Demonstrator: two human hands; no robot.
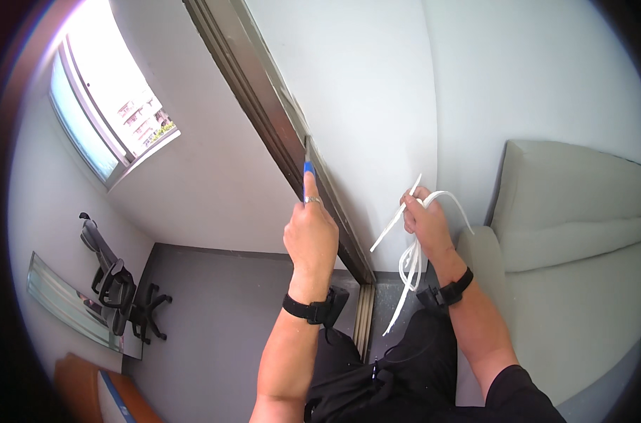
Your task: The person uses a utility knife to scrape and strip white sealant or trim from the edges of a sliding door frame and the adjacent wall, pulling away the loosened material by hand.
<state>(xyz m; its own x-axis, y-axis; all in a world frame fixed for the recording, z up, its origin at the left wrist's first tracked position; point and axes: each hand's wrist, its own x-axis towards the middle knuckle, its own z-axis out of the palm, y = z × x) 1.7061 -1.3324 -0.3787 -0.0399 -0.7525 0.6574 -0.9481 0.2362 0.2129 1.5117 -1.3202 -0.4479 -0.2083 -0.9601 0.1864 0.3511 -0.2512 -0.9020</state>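
Observation:
My left hand [312,236] is wrapped round a slim blue-handled tool [308,168], its index finger stretched along the handle. The tool's thin metal blade meets the edge where the brown door frame [264,106] joins the white wall [363,92]; its exact kind is hard to make out. To the right and a little apart from the frame, my right hand [428,224] pinches a looped bundle of flat white strip [409,266]. One strip end sticks up past the fingers, another curves to the right, and the tail hangs down. Black bands circle both my wrists.
A grey-green sofa [574,282] stands close on the right. Through the doorway are a grey floor [208,317], a black office chair [116,282], a glass-topped table [66,303] and a window [105,106]. The door track [363,324] runs along the floor beside my legs.

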